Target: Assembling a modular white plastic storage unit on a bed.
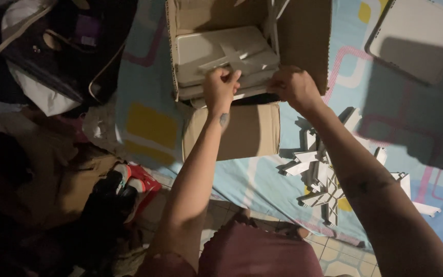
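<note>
Head view: both hands are at the open cardboard box [232,128]. The left hand [220,88] is clamped on the near edge of the stack of white flat panels [221,54] inside it; the right hand [293,87] is closed on the same stack's near right corner. The panels lie tilted, half out of the box. Right of the box, white cross-shaped pieces [324,174] lie scattered on the patterned sheet [406,118]. Risk, I'd say: an uneven lift could fan the stack, letting panels slide out.
</note>
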